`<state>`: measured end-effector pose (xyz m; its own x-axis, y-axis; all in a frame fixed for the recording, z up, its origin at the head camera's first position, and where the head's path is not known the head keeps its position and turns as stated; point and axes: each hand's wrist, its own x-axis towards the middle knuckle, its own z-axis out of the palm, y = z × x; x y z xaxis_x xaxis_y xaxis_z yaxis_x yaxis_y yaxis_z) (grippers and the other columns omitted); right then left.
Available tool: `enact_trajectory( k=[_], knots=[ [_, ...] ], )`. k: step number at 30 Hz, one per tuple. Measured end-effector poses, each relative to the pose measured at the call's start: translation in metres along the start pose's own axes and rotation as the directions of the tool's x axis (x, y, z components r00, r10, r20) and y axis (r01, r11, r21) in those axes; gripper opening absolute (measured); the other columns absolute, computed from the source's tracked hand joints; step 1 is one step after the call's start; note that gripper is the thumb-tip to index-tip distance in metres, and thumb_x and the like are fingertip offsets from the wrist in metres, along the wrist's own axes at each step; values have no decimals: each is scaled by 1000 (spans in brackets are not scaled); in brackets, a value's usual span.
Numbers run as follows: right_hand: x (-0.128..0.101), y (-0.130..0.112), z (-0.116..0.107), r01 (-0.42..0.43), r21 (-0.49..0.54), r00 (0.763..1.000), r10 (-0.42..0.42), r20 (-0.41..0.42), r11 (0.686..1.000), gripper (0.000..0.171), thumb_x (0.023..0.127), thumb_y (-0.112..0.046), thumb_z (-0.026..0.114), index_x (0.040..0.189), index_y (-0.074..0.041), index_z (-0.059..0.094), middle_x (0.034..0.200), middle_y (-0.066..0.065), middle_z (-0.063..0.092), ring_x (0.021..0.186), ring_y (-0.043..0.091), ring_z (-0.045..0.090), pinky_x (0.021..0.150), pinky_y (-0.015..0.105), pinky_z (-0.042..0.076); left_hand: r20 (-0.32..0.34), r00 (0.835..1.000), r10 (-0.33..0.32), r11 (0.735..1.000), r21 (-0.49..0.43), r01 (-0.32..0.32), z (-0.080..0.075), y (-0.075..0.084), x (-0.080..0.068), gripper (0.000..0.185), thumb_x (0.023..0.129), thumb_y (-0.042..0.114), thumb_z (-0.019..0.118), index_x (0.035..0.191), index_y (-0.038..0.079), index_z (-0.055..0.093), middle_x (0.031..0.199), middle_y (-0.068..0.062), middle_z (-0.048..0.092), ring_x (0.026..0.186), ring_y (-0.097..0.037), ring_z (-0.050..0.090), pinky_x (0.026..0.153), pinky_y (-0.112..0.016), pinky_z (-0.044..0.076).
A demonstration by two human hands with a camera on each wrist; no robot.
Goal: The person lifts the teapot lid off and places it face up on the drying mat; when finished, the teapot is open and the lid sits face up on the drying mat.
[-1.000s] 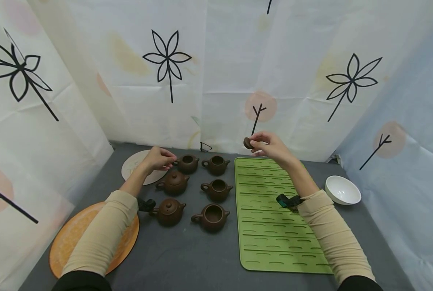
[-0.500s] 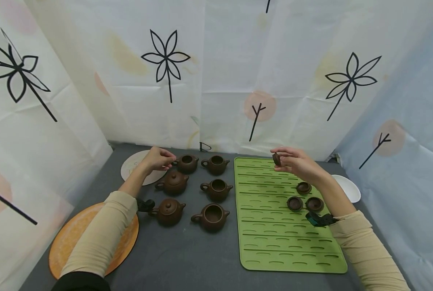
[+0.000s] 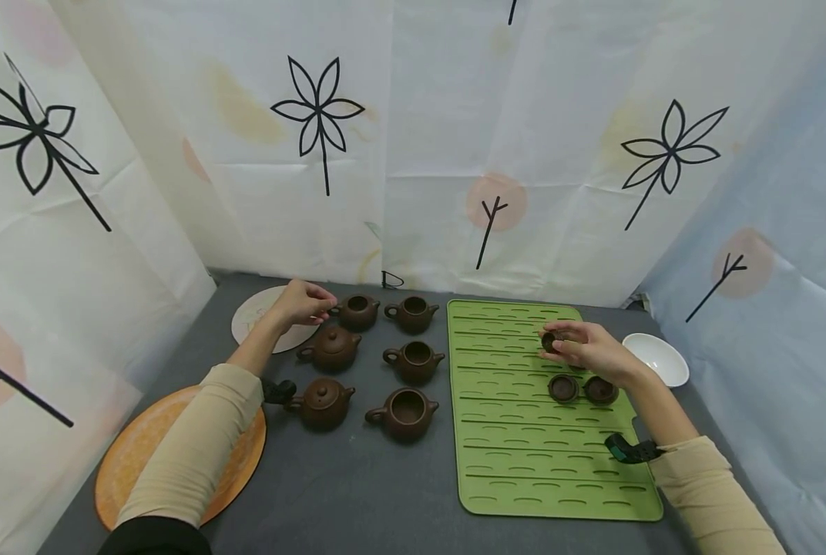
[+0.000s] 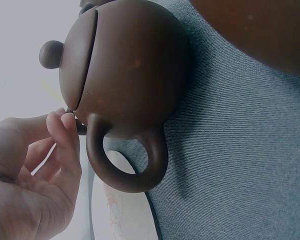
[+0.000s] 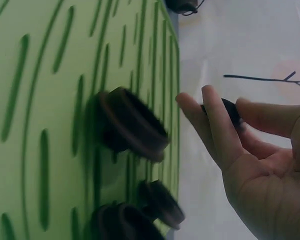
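Grey table [image 3: 357, 493], flower-print curtains behind; right hand [image 3: 589, 351] grip pinching lid [image 3: 550, 341] over green mat [image 3: 517, 462].

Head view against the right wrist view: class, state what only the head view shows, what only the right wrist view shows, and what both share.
Only the head view shows the left hand at the far left teapot, the six teapots, the white bowl and the orange plate. Only the right wrist view shows a third lid lying on the mat. Both show the right hand pinching a lid above the green mat, with two lids lying there.
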<state>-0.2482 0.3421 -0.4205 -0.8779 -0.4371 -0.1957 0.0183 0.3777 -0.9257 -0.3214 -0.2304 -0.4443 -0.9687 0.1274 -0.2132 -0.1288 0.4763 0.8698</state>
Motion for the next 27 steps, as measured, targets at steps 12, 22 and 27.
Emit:
enact_trajectory(
  k=[12,22,27],
  knots=[
    [3,21,-1,-64,-134,997,58,-54,989,47,114,-2,49,155,20,40,155,46,46,110,8,77,97,30,65,-15,1000,4,1000,20,-4,0,1,-3,32,111,19,65,131,-4,73,111,-20,77,85,-20,77,83,-36,68],
    [6,21,1,-73,-251,996,57,-70,965,43,113,-3,52,150,19,50,145,44,57,104,21,79,87,30,68,-25,999,28,999,19,-27,1,0,-7,33,110,21,67,132,-4,73,123,-26,75,89,-21,78,78,-29,68],
    [5,20,2,-61,-311,997,40,-71,948,40,111,-3,55,146,16,56,141,41,61,110,37,78,87,32,68,-24,999,44,999,4,-44,-3,0,-11,39,109,24,69,136,-4,71,130,-27,72,95,-21,78,80,-27,68]
  ],
)
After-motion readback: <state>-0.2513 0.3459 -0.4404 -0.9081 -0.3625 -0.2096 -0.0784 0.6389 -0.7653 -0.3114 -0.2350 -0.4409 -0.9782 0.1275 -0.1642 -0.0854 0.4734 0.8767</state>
